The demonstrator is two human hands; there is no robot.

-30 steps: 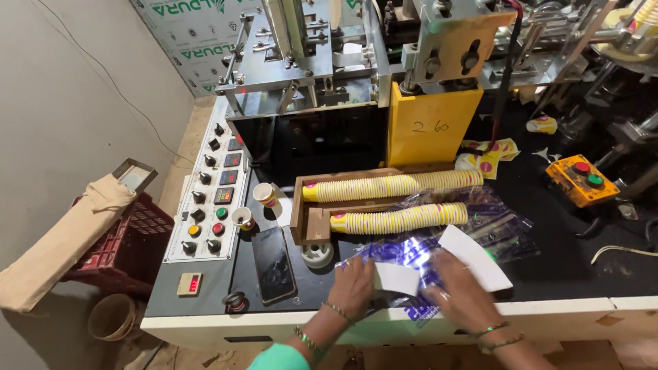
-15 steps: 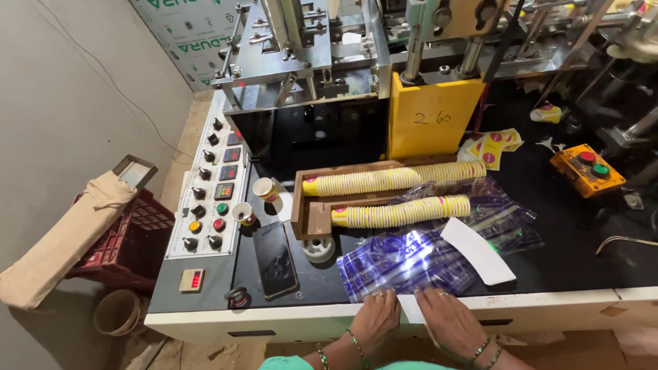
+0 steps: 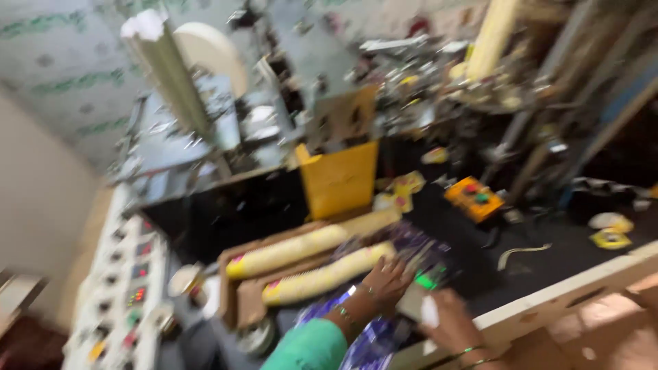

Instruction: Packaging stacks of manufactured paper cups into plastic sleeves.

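- Yellow stacked cups lie in two long rows [image 3: 322,274] in a cardboard tray [image 3: 236,301] on the black desk [image 3: 548,264], towards its left.
- The left hand [image 3: 385,279] rests by the near row's right end, fingers spread flat on shiny purple wrapping [image 3: 373,342].
- The right hand [image 3: 449,322], near the desk's front edge, has its fingers closed on a small white piece [image 3: 429,312]; blur hides what it is.
- An orange button box [image 3: 474,197] sits towards the back.
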